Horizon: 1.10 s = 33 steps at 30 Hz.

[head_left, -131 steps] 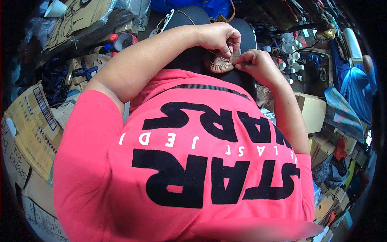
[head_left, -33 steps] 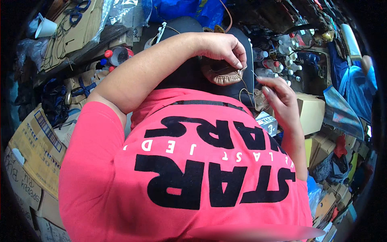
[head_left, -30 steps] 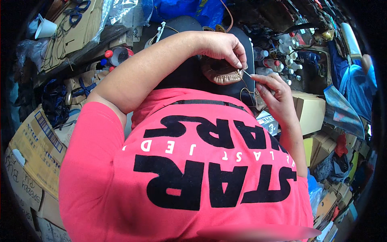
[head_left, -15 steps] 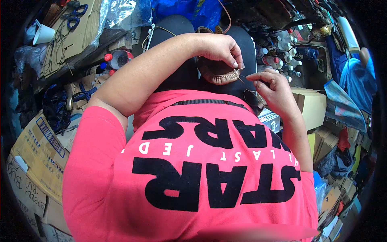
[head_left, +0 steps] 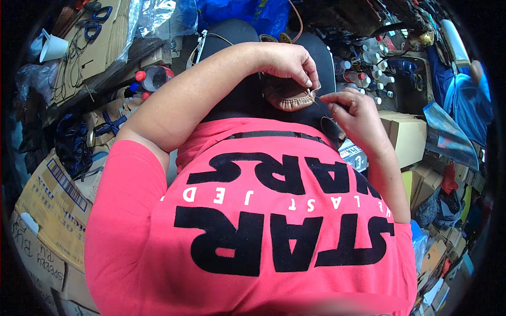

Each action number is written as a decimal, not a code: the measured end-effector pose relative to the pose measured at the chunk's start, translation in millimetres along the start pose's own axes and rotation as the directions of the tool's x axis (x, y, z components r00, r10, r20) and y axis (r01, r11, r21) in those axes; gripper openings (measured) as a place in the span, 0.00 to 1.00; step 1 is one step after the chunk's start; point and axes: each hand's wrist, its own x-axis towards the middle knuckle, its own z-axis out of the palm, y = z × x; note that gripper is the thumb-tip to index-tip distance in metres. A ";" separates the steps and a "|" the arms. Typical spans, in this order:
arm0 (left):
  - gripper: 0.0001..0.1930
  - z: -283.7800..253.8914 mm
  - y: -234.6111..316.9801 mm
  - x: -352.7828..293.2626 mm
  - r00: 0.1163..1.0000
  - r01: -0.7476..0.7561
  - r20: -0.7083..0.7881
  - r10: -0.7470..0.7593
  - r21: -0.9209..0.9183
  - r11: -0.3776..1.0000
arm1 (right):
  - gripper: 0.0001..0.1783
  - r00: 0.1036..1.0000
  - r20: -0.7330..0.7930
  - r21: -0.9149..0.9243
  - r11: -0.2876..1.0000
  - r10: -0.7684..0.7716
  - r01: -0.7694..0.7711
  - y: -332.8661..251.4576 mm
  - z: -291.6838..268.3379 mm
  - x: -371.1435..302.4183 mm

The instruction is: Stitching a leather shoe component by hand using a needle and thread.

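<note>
A brown leather moccasin-style shoe [head_left: 289, 101] with a puckered, stitched seam along its toe lies over my thighs. My left hand [head_left: 293, 64] is closed on the shoe's edge, thumb and fingers pinching near the right end of the seam. Just right of that, my right hand [head_left: 358, 113] pinches a thin thread [head_left: 317, 98] which runs to the seam. Whether a needle is between those fingertips is too small to tell. My left hand and wrist cover much of the shoe's far side.
Plastic bottles [head_left: 375, 66] crowd the ground to the right, near a cardboard box [head_left: 405, 138]. At the left, blue-handled scissors [head_left: 94, 29] and a white cup [head_left: 54, 48] lie by cardboard sheets. A red-capped bottle [head_left: 156, 78] rests beside my left forearm.
My right hand has moved slightly left, bringing its fingertips closer to the seam. The shoe has tilted a little, while my left hand keeps its hold.
</note>
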 end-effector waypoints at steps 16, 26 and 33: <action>0.11 -4.5 3.2 0.6 0.999 0.042 0.024 -0.042 0.028 0.999 | 0.14 0.995 -0.101 -0.150 0.989 -0.020 0.005 -5.5 17.4 -2.2; 0.12 -2.8 -0.1 2.2 1.000 0.017 0.022 -0.018 0.019 1.000 | 0.14 0.993 -0.117 -0.164 0.985 0.025 -0.044 -13.5 19.3 -3.4; 0.11 -1.8 -3.1 3.7 1.000 0.019 0.015 -0.019 0.009 1.000 | 0.14 0.992 -0.123 -0.197 0.979 0.027 -0.051 -14.4 18.9 -2.5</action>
